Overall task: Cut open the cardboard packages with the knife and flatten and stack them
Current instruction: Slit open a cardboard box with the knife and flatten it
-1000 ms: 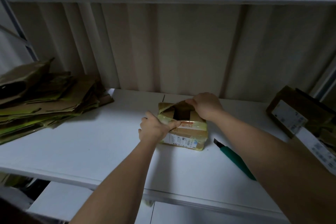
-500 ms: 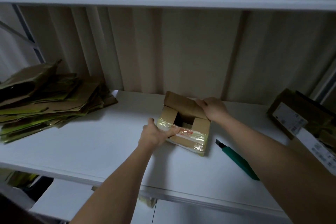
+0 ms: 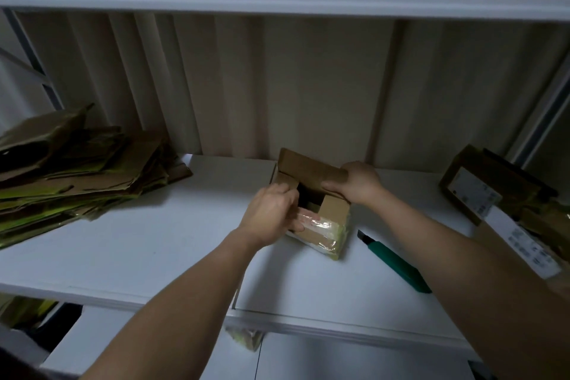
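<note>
A small taped cardboard box (image 3: 324,225) sits on the white shelf (image 3: 154,250), its top flaps open and its dark inside showing. My right hand (image 3: 357,183) grips the raised far flap (image 3: 308,166) and holds it back. My left hand (image 3: 271,216) grips the near left flap at the box's edge, thumb on the taped front. A green utility knife (image 3: 398,262) lies on the shelf right of the box, untouched, partly under my right forearm.
A stack of flattened cardboard (image 3: 77,170) lies at the shelf's left end. Several uncut labelled packages (image 3: 481,188) stand at the right end. A curtain hangs behind and another shelf runs overhead. Below the shelf's front edge is a lower white surface (image 3: 308,358).
The box's top went from nearly closed to open. My right hand pulled the far flap up and back, and my left hand shifted from the front corner onto the left flap.
</note>
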